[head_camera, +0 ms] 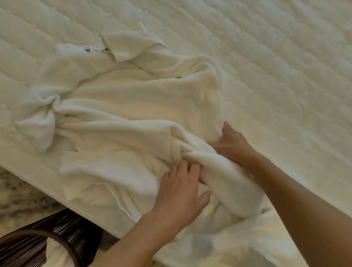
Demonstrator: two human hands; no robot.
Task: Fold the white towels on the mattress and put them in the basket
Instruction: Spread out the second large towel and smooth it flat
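A heap of crumpled white towels (128,115) lies near the front edge of the quilted white mattress (269,55). One towel at the back shows a label with black print (98,50). My left hand (180,190) grips a bunched fold at the near side of the heap, fingertips sunk into the cloth. My right hand (231,144) grips the same thick twisted fold from the right, its fingertips hidden in the cloth. The dark woven basket (23,252) stands on the floor at the lower left, with white cloth (55,262) inside it.
The mattress edge runs diagonally from the left side down to the bottom centre. Beyond it lies a marbled floor (10,195). Bare quilted mattress stretches to the right of the heap and behind it.
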